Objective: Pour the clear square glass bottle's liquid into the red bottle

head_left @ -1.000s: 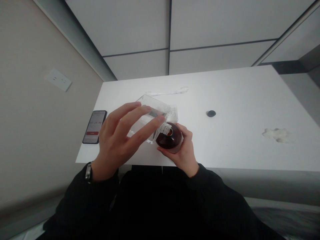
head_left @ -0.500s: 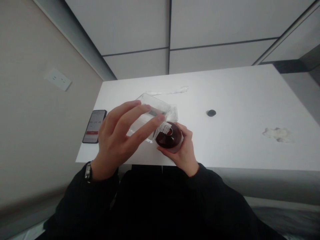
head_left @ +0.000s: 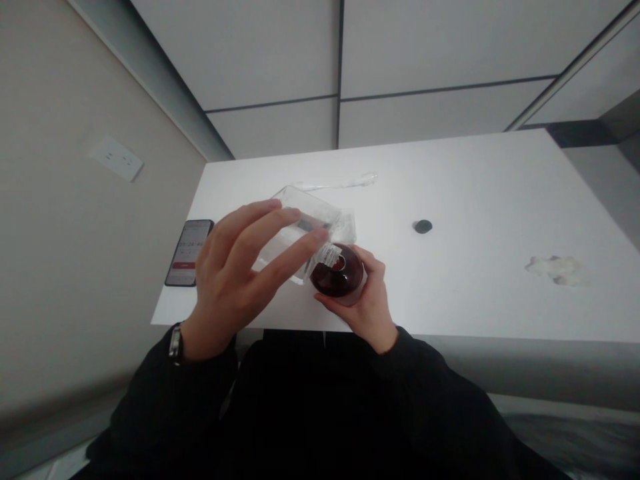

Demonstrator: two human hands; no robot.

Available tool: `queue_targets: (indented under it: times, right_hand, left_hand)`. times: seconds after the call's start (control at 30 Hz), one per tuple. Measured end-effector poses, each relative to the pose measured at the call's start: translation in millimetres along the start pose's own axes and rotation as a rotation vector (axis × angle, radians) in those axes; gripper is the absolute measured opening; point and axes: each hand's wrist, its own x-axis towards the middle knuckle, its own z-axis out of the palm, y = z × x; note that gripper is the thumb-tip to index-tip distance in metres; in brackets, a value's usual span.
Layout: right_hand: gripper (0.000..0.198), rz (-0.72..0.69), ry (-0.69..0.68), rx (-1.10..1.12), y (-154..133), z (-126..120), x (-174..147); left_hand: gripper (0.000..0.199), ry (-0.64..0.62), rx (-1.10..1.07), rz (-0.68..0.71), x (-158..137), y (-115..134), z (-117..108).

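A: Where is the clear bottle point(head_left: 314, 208) in the left hand point(head_left: 235, 273)?
B: Under and just right of the fingers, which are curved over it, pressing its near-left side. It tilts to the right.

A: And its threaded neck point(head_left: 330, 255)?
B: Right of the fingertips, at the mouth of the brown bottle point(head_left: 336, 283). I can't tell whether they touch.

A: How does the right hand point(head_left: 371, 310) grip?
B: Wrapped around the brown bottle, thumb on the near side, fingers on the far right; the bottle sits left of the palm.

A: Anything around them?
B: On the white table point(head_left: 480, 200), a phone point(head_left: 187, 253) at left and a small dark round piece point(head_left: 423, 227) to the right.
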Motion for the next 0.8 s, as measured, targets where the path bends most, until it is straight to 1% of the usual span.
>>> queue_targets:
  times: [0.17, 0.3, 0.47, 0.63, 0.8]
  right_hand:
    - [0.092, 0.017, -0.021, -0.016, 2.1, 0.5, -1.7]
    - [0.092, 0.012, -0.008, -0.01, 3.1, 0.9, -2.3]
    - [0.089, -0.008, 0.011, 0.006, 2.0, 0.3, -1.5]
    - [0.091, 0.014, -0.017, -0.016, 2.0, -1.2, -1.9]
    - [0.091, 0.014, -0.01, -0.02, 2.7, -1.1, -3.0]
  left_hand:
    - [0.064, -0.003, -0.015, -0.018, -0.6, 0.5, -0.1]
    - [0.068, -0.001, -0.021, -0.027, -0.8, 1.0, -0.4]
    - [0.062, -0.008, 0.006, -0.025, 0.3, 0.7, -0.6]
    - [0.059, -0.005, 0.007, -0.028, 0.9, 0.4, -0.9]
    - [0.068, -0.012, -0.069, -0.07, -0.4, 0.0, -1.0]
